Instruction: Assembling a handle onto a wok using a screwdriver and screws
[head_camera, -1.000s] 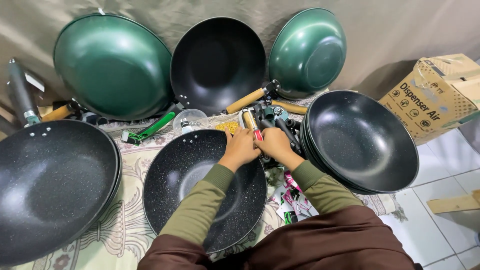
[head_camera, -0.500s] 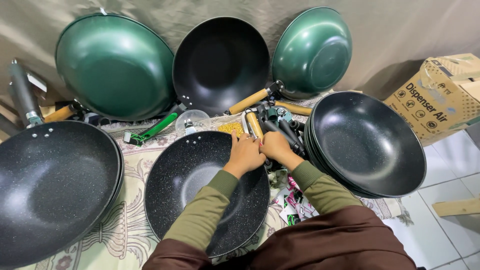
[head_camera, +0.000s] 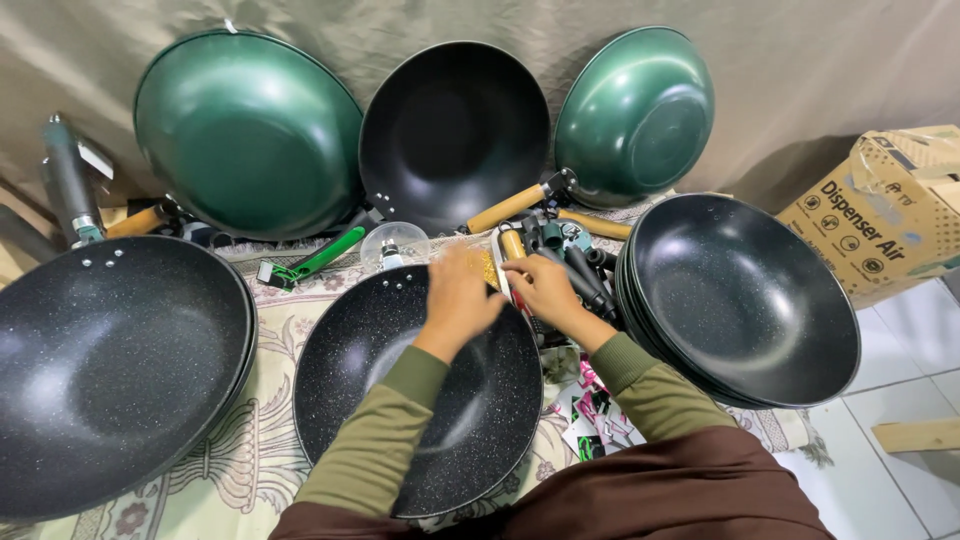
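Observation:
My left hand (head_camera: 460, 293) rests over the far rim of a black speckled wok (head_camera: 420, 400) in front of me, fingers curled near a wooden-coloured handle piece (head_camera: 488, 268). My right hand (head_camera: 543, 290) is just to its right, gripping a small red-and-white tool or screwdriver (head_camera: 508, 285) beside a pile of dark and wooden pan handles (head_camera: 565, 255). Whether my left hand grips anything is hidden. Both sleeves are olive green.
A large black wok (head_camera: 110, 370) lies at left, a stack of black woks (head_camera: 740, 300) at right. Two green woks (head_camera: 245, 135) (head_camera: 635, 115) and a black one (head_camera: 455, 135) lean on the back cloth. A cardboard box (head_camera: 880, 215) stands on the tiled floor at right.
The view has shifted slightly. Both hands have stayed together at the wok's far rim, working at the handle spot with small movements.

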